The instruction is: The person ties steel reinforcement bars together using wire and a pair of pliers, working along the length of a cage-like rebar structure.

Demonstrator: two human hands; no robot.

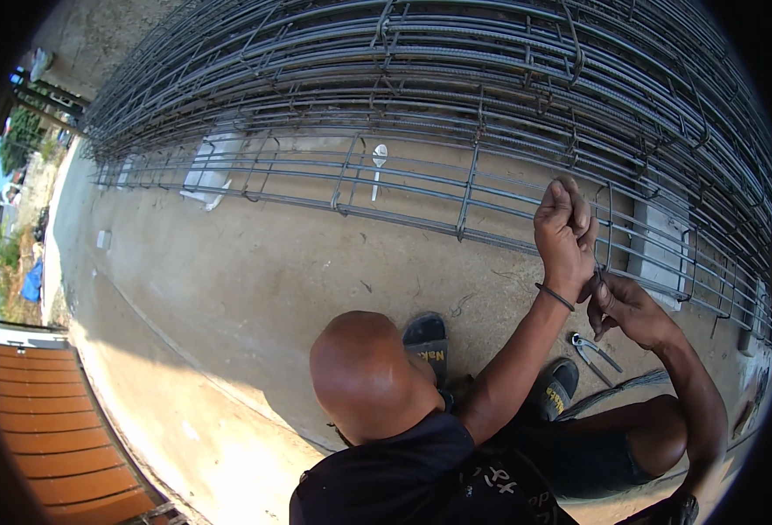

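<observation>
My left hand (567, 219) is raised at the near edge of a long steel rebar cage (469, 188), its fingers curled together. Whatever those fingers may hold is hidden. Just below it, my right hand (628, 308) pinches at the cage's lower bars beside my left wrist, where a dark tie (601, 273) partly shows. What lies between the right fingertips is too small to make out. A dark band (555, 297) circles my left wrist. On the ground by my right foot rest pincers (594, 357) with parted handles, next to a bundle of thin dark wire (626, 388).
More rebar cages (491, 61) are stacked at the far side. Pale blocks (211, 166) (661, 249) sit beneath the near cage. A white plastic spoon (377, 171) lies on the concrete floor (255, 262). My bent knee (361, 372) and sandals (426, 339) are close by. Orange panels (58, 429) stand at left.
</observation>
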